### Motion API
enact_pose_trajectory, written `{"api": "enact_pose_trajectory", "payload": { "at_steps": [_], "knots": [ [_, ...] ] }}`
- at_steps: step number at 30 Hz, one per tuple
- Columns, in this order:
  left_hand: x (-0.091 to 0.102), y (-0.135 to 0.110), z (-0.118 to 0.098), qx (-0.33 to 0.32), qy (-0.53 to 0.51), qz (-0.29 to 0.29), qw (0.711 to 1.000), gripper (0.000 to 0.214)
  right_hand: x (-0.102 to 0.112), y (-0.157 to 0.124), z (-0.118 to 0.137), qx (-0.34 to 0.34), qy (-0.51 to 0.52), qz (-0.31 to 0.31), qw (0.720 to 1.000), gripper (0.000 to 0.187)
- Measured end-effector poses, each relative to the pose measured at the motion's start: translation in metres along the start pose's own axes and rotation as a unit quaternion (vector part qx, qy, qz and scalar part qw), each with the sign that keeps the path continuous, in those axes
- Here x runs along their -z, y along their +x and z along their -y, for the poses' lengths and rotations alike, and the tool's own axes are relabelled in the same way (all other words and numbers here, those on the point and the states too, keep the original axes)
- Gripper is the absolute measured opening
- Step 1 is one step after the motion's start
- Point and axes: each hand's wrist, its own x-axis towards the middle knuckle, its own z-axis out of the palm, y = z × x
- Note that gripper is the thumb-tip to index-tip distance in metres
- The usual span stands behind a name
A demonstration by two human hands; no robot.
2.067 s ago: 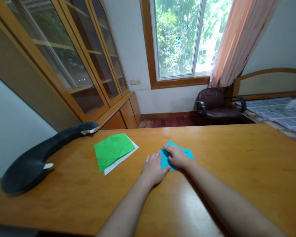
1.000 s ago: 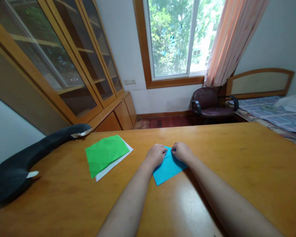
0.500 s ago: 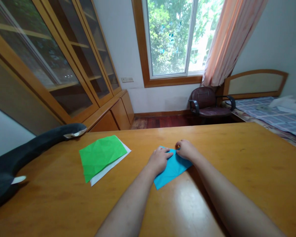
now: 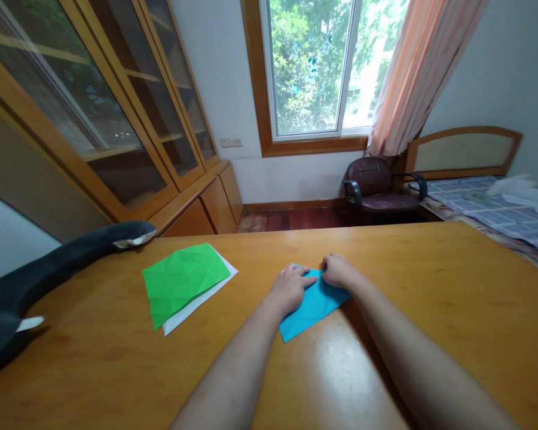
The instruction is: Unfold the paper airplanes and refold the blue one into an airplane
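Observation:
A folded sheet of blue paper [image 4: 312, 310] lies at a slant on the wooden table [image 4: 430, 310], with crease lines across it. Spread over its left part, my left hand [image 4: 291, 288] rests flat with the fingers stretched out. At the far right edge of the paper is my right hand [image 4: 338, 271], its fingers curled together on that edge. The fingertips of the right hand are partly hidden, and both hands cover part of the sheet.
Left of the hands lies a creased green sheet [image 4: 183, 280] over a white sheet [image 4: 197, 304]. A dark plush toy [image 4: 40, 280] occupies the table's left side. Beyond the table stand a glass-doored cabinet [image 4: 192, 197], an armchair [image 4: 367, 185] and a bed [image 4: 497, 197].
My right hand's fingers have closed down at the paper's far edge, where a fingertip was raised before. The left hand stays on the paper, almost unmoved.

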Motion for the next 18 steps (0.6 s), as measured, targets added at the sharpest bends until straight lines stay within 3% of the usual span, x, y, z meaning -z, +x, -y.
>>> {"api": "enact_pose_trajectory", "payload": {
  "at_steps": [18],
  "knots": [
    [-0.0017, -0.0007, 0.0006, -0.004, -0.007, 0.006, 1.0, 0.04, 0.0057, -0.005, 0.0053, 0.014, -0.011, 0.008, 1.0, 0.024]
  ]
}}
